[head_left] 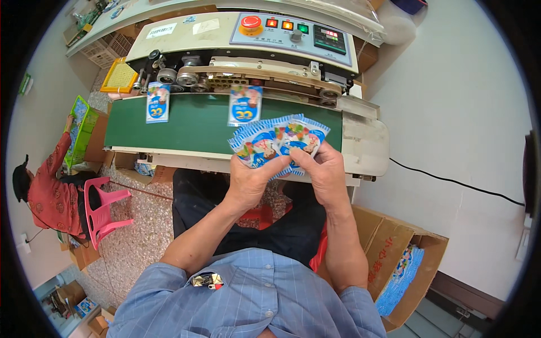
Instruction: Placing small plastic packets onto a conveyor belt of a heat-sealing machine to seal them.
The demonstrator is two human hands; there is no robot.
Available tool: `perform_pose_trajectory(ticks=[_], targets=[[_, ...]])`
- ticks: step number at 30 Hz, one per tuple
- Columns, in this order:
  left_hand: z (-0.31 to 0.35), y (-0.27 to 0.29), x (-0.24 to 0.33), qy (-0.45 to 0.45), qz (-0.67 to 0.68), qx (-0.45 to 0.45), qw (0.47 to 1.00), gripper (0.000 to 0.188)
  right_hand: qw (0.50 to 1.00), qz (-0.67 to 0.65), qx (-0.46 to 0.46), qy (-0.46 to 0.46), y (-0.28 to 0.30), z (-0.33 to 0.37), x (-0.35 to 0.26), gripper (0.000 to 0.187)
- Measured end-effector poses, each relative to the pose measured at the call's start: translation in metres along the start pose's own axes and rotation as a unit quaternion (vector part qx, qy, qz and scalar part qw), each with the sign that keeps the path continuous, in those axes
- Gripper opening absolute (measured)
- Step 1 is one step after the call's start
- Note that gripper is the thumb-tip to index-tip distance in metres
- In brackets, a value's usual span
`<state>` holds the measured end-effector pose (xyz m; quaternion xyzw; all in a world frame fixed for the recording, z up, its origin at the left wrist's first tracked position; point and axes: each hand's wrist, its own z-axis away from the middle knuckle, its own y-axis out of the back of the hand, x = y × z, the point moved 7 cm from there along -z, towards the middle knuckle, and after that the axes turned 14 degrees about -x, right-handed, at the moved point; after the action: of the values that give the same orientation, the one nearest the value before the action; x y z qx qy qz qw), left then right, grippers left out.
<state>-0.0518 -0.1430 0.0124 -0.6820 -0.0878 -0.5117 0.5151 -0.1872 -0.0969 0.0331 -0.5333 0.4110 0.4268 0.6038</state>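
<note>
Several blue-and-white printed packets (262,147) are fanned out between my two hands, above the near edge of the belt. My left hand (248,179) is closed on the left side of the fan, thumb on top. On its right side my right hand (327,172) pinches another packet (304,135) from the same fan, the two thumbs almost meeting. Beyond them a single packet (245,106) stands against the belt sealing machine (270,70), its top edge at the rollers. Farther left, another packet (158,103) is at the machine's left rollers.
A green conveyor belt (191,127) runs along the machine's front. The control panel (290,36) has a red stop button (251,22). To my right stands an open carton (389,265) holding packets. At left a person (53,197) sits on a pink chair (104,208), reaching to a green basket (83,132).
</note>
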Motion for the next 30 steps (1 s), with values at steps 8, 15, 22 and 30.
perform_pose_trajectory(ticks=[8, 15, 22, 30], targets=[[0.002, 0.007, -0.001, 0.001, -0.029, 0.025, 0.999, 0.029, 0.997, -0.022, 0.072, -0.008, 0.030, 0.012, 0.015, 0.022], [0.003, 0.020, 0.004, 0.029, 0.000, 0.051, 0.998, 0.032, 0.976, 0.042, 0.205, -0.060, 0.098, 0.005, -0.007, 0.026], [0.000, 0.013, 0.008, 0.043, 0.005, 0.037, 0.998, 0.037, 0.973, 0.075, 0.190, -0.109, 0.114, -0.035, -0.004, 0.027], [-0.006, 0.011, 0.008, 0.042, 0.022, 0.002, 0.999, 0.038, 0.956, 0.193, 0.216, -0.044, 0.078, -0.031, -0.018, 0.032]])
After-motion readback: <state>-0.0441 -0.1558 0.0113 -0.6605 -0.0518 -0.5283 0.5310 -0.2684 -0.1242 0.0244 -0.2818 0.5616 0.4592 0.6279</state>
